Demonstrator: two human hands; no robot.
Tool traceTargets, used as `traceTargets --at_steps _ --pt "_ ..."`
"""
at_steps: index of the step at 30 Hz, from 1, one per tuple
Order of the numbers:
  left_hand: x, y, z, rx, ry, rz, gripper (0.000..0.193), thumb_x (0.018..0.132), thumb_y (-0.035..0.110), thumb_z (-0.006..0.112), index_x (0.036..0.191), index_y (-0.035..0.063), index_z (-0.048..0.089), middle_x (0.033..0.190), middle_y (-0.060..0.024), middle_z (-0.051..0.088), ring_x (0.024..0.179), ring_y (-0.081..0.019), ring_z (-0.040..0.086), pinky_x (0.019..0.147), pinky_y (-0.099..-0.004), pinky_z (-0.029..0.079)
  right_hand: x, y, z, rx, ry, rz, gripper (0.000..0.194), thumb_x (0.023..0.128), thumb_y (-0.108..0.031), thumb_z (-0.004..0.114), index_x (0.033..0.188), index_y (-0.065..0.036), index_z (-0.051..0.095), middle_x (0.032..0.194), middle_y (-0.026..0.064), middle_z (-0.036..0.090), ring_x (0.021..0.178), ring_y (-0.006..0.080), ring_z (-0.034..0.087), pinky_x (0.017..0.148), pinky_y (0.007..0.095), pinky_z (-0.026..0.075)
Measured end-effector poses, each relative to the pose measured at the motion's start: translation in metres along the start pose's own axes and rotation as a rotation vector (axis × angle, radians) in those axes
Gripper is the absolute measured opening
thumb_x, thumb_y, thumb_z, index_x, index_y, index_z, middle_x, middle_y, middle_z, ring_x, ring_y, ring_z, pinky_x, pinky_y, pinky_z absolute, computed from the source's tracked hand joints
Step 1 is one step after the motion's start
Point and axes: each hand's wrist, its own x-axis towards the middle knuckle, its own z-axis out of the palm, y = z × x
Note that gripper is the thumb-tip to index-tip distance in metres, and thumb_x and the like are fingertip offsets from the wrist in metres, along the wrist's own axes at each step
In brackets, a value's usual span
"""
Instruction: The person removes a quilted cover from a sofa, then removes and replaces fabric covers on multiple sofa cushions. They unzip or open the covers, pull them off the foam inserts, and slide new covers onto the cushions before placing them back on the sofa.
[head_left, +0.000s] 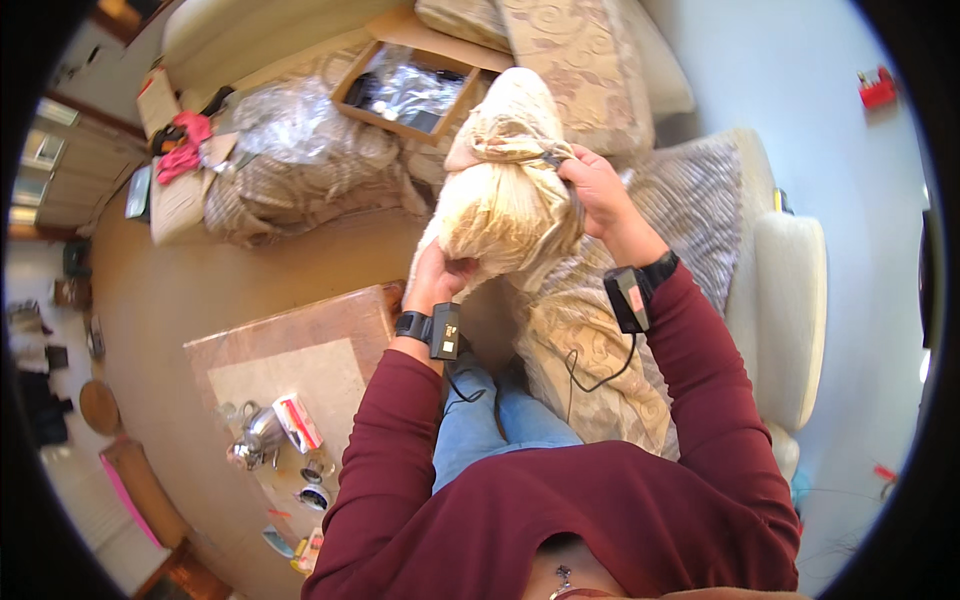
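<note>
A cream cloth bundle (510, 217), bulky like a cushion in a loose cover, is held up in front of me. My left hand (442, 276) grips its lower left edge, with some fingers hidden by the fabric. Higher up on the other side, my right hand (600, 191) pinches the gathered cloth near a small dark piece (552, 159). Folds of fabric bunch across the bundle's upper part. What is inside cannot be seen.
A low table (300, 330) at left holds a metal pot (262, 431) and a tissue pack (297, 422). Behind the bundle, an open cardboard box (409, 94) with plastic-wrapped items sits on a sofa (247, 45). A covered sofa seat (600, 352) lies at my right.
</note>
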Motion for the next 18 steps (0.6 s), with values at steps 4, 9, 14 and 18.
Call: traceTargets --at_steps 4,9,14,18 --pt "-0.011 0.034 -0.009 -0.032 -0.044 0.017 0.019 0.084 0.030 0.058 0.090 0.0128 0.061 0.083 0.0000 0.063 0.069 -0.0149 0.059 0.054 -0.0273 0.047 0.018 -0.019 0.054 0.035 -0.202 0.041 0.031 0.077 0.005 0.042 0.105 0.004 0.055 0.097 0.0099 0.062 0.082 0.0166 0.061 0.075 0.0285 0.050" --pt "-0.038 0.089 -0.013 -0.121 -0.090 0.070 0.020 0.087 0.030 0.054 0.092 0.0114 0.060 0.084 -0.0010 0.063 0.072 -0.0139 0.059 0.055 -0.0256 0.047 0.049 -0.035 0.136 -0.046 -0.308 0.097 0.032 0.076 0.005 0.042 0.106 0.003 0.054 0.098 0.0081 0.061 0.084 0.0147 0.060 0.076 0.0270 0.049" --pt "-0.058 0.142 -0.019 -0.239 -0.096 0.198 0.021 0.088 0.029 0.052 0.094 0.0098 0.060 0.087 -0.0019 0.063 0.073 -0.0139 0.059 0.057 -0.0262 0.049 0.088 -0.042 0.214 -0.150 -0.490 0.112 0.027 0.077 0.003 0.045 0.102 0.002 0.056 0.092 0.0057 0.061 0.078 0.0113 0.059 0.073 0.0243 0.049" --pt "-0.063 0.177 -0.031 -0.358 -0.091 0.258 0.021 0.087 0.027 0.053 0.097 0.0097 0.059 0.089 -0.0028 0.062 0.076 -0.0157 0.059 0.060 -0.0286 0.051 0.120 -0.042 0.270 -0.274 -0.607 0.159 0.025 0.077 0.002 0.047 0.100 0.002 0.057 0.089 0.0028 0.061 0.076 0.0082 0.056 0.070 0.0219 0.046"
